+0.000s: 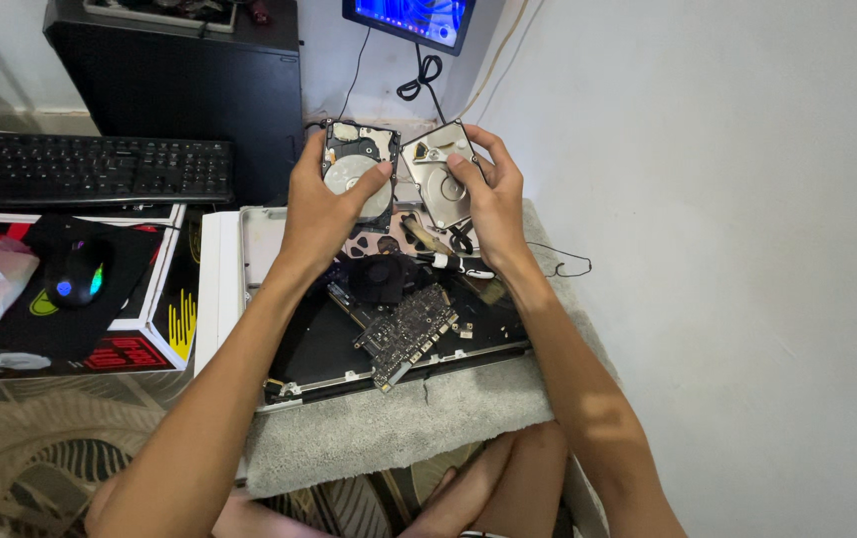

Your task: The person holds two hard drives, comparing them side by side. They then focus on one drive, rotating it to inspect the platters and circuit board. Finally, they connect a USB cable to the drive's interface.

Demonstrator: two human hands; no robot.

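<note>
I am sitting beside a plain pale wall (727, 249) with a black computer tower (189, 80) standing against it, boxy and matte, and a long black keyboard (90, 167) lying flat in front of the tower. Under my forearms a grey, nubbly towel (399, 423) is cushioning a wide opened laptop shell (289, 384), thin, pale-rimmed and dark inside. To my left a black mouse pad (90, 289) is lying soft and flat over a printed box, with a rounded glossy mouse (77, 274) glowing blue and green on it. Inside the shell a green-black circuit board (407, 334) is lying angled, studded with tiny chips, just below a round black fan (381, 277). My left hand (321, 204) is gripping an open hard drive (359, 174), a dark rectangular body with a shiny mirror-like platter under my thumb. My right hand (493, 199) is clasping the drive's metal cover plate (438, 179), a dull silver sheet with a stamped circular shape, thumb pressing on its face. Both pieces are being held up side by side, edges nearly touching, above the far end of the shell. A thin black cable (560, 264) is curling on the towel by my right wrist.
</note>
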